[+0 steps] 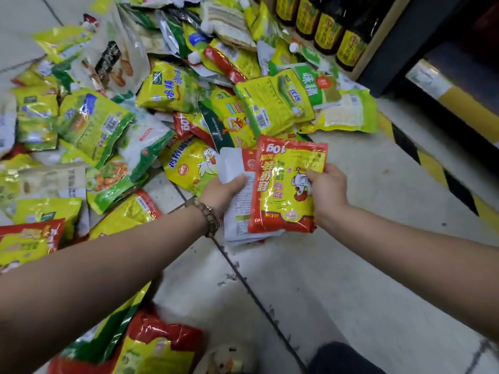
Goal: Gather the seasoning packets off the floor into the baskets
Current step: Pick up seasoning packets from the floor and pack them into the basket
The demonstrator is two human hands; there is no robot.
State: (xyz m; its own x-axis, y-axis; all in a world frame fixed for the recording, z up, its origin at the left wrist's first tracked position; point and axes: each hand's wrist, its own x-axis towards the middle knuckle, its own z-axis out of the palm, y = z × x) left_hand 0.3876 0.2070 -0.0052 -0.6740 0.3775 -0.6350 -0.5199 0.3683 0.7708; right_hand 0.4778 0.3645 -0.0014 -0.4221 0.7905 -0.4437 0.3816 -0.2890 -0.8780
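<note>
2 hands are sharing 1 small stack of packets (270,209) just above the floor (337,279). The left hand (224,191) is curling round the stack's left edge, its thumb pressing down on a white packet (237,214). The right hand (328,195) is pinching the right edge of a red and yellow packet (280,182) that is lying on top of the white one. Both grips are closing firmly on the stack, with no slack showing between fingers and foil. How many packets are sitting underneath I cannot tell. Holding from opposite edges is probably keeping the slippery sachets squared up, so that they are moving as 1 bundle and not sliding apart.

Beyond and to the left of the grip, a big heap of packets (94,122) is lying on the tiles, mostly yellow and green and overlapping one another. The nearest, a yellow packet with a cartoon chicken (191,166), is lying just past the left thumb, close against the stack. Further beyond the grip to the right, dark bottles (324,25) are standing on a low shelf. A beaded bracelet (209,215) is sitting on the left wrist, just behind the grip.

No basket is showing anywhere, so the bundle is likely waiting to be carried out of view. Judging by the heap, most of the gathering is not yet done.
</note>
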